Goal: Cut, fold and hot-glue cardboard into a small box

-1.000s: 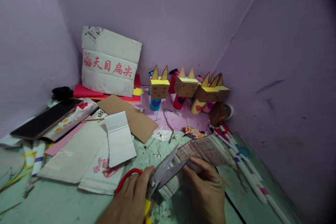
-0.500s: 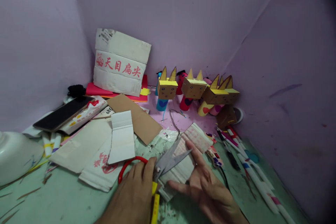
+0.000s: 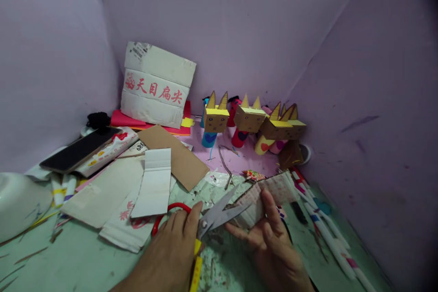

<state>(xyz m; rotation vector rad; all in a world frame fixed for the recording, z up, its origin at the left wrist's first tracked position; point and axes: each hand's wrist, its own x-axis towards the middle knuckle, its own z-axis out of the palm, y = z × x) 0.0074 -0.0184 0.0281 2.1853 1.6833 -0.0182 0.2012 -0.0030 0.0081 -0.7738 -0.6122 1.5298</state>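
Note:
My left hand (image 3: 174, 242) is closed round the red handles of a pair of scissors (image 3: 219, 214); their blades are spread apart and point up and right. My right hand (image 3: 270, 237) holds a creased whitish cardboard strip (image 3: 253, 205), with fingers on its face and lower edge. The strip's left end lies close to the blade tips. Below the scissors a yellow strip (image 3: 195, 273) sticks out beside my left hand. A white cardboard piece (image 3: 153, 187) lies to the left of the scissors, partly over a brown cardboard sheet (image 3: 178, 157).
Box-headed figures with horns (image 3: 216, 121) stand at the back. A lettered cardboard panel (image 3: 157, 84) leans on the wall. At left are a phone (image 3: 80, 148) and a white bowl-like object (image 3: 20, 205). Marker pens (image 3: 328, 228) lie at right.
The cardboard strip has moved right with my right hand and turned, so it now slants more flatly away from the blades. The scissors have shifted slightly left in my left hand.

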